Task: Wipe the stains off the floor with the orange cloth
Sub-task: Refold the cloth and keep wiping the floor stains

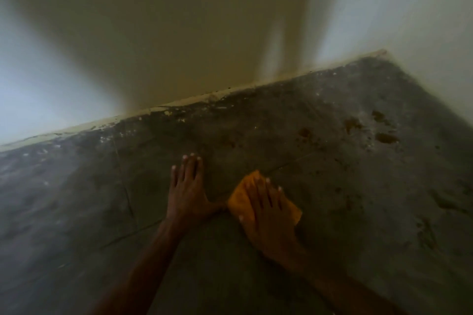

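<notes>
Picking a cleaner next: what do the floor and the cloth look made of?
Floor: probably bare concrete or cement, matt grey and mottled, with thin cracks or joint lines. Cloth: soft fabric, weave too blurred to tell; orange, lying limp and flat under the right hand.

Two forearms enter from the lower edge of the head view; both are bare along their whole visible length; the left grip (pixel 188 194) and the right grip (pixel 271 220) are bare, with long slender digits; fingernails are short and show as light tips; dim, blurred footage hides finer surface detail.
</notes>
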`<move>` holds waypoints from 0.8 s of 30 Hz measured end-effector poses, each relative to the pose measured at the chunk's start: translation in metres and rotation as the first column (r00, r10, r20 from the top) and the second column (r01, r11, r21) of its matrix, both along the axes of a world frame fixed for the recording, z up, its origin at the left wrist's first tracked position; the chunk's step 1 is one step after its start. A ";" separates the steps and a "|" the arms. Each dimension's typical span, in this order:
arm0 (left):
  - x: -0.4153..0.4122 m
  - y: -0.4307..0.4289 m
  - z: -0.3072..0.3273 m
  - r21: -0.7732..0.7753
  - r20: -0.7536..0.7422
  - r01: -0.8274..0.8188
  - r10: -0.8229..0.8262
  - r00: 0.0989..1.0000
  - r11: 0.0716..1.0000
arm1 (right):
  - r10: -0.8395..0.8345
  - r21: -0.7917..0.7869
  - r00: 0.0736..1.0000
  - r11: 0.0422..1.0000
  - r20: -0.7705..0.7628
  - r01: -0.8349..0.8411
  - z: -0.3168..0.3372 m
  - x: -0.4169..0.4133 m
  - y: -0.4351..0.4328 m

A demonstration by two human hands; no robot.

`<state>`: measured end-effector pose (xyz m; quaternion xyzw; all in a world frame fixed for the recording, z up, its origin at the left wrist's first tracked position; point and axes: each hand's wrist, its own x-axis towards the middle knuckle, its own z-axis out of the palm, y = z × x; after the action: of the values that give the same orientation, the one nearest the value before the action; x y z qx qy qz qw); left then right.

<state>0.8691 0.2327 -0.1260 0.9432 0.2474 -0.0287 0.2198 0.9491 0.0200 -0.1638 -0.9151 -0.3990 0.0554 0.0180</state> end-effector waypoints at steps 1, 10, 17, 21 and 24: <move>-0.002 0.018 0.000 0.026 -0.046 -0.004 0.005 0.999 1.000 | 0.023 0.012 1.000 1.000 -0.001 -0.023 0.000 -0.029 -0.008; -0.001 0.044 -0.038 -0.009 0.031 -0.031 0.031 0.999 0.999 | 0.058 0.069 0.998 0.996 -0.032 -0.055 0.000 0.094 0.152; -0.003 0.045 -0.037 -0.008 0.027 -0.026 0.026 0.999 1.000 | -0.403 0.114 0.912 0.905 -0.074 0.409 -0.006 0.187 0.103; 0.003 0.035 -0.027 -0.046 -0.032 -0.068 0.067 0.997 0.997 | -0.620 0.116 0.783 0.776 -0.040 0.620 -0.004 0.114 -0.013; 0.030 0.017 -0.016 -0.038 -0.071 -0.062 0.060 0.996 0.997 | -0.439 0.094 0.898 0.894 0.001 0.437 -0.011 0.034 0.021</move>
<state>0.8987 0.2494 -0.1418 0.9291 0.2831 -0.0600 0.2305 0.9835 0.0414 -0.1751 -0.9802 -0.1848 0.0215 0.0672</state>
